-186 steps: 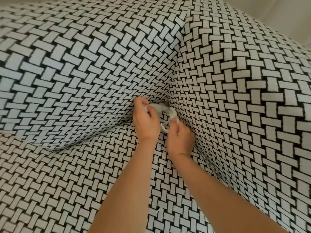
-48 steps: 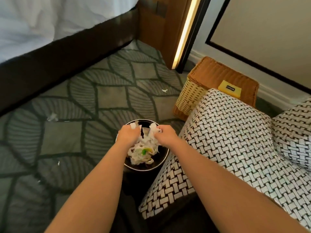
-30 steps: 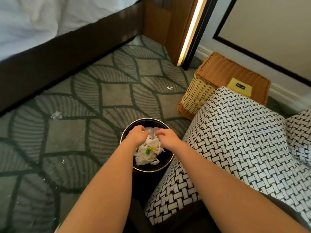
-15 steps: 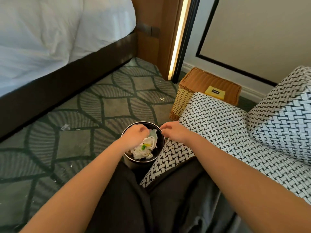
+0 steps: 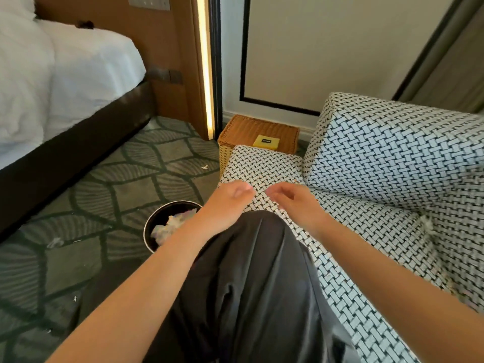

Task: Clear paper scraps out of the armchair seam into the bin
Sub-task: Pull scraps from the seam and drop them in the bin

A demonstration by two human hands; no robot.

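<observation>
A: Both hands were off the bin [image 5: 154,226]! Half a second before, the left hand [image 5: 230,203] had hung over it; here it was up beside the right hand [image 5: 296,205], above the armchair [image 5: 379,158] edge.

B: And the fingers?

A: Loosely curled on both, nothing in them. The crumpled paper scraps [image 5: 172,224] lay in the bin, below and left of the left fingers, partly hidden by that forearm.

B: How much room?

A: The patterned edge ran right under the fingertips, and a padded block rose just right of the right fingers. Beyond the fingers stood a wicker basket [image 5: 251,127] with a yellow card [image 5: 267,141]. Left of the left fingers, carpet [image 5: 131,184] lay open up to the bed frame [image 5: 65,153]. A black-trousered knee [image 5: 256,271] sat just below both wrists.
</observation>
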